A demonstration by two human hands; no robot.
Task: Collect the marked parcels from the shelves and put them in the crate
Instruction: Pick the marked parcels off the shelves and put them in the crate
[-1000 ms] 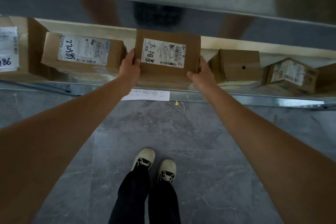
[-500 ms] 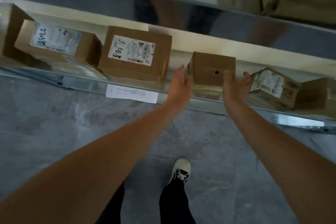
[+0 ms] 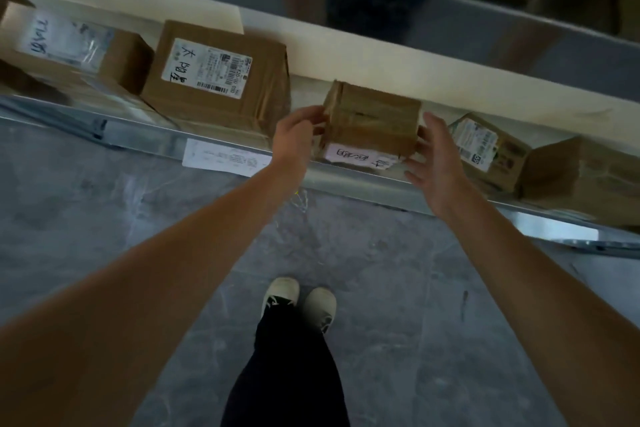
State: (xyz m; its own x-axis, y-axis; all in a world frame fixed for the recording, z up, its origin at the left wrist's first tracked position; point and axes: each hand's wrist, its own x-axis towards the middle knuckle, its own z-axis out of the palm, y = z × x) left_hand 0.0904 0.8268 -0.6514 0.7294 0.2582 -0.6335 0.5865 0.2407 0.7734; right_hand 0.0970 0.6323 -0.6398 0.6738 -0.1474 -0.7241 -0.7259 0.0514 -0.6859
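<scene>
A small brown parcel point(image 3: 374, 113) sits on the low metal shelf point(image 3: 138, 137), tipped toward me so a white label with handwriting shows on its lower face. My left hand point(image 3: 298, 132) pinches the parcel's left end with its fingertips. My right hand point(image 3: 438, 152) is at the parcel's right end with fingers spread; I cannot tell whether it touches. To the left stands a larger parcel point(image 3: 214, 80) with a printed label and black handwriting. No crate is in view.
More parcels line the shelf: a labelled one at far left point(image 3: 69, 45), a labelled one point(image 3: 485, 149) and a plain box point(image 3: 585, 173) on the right. A paper tag point(image 3: 225, 158) hangs on the shelf edge. An upper shelf point(image 3: 450, 17) overhangs. Grey floor lies below.
Both hands let go of the larger handwritten parcel and moved right to the small one. That small parcel has tipped forward, and its label now shows.
</scene>
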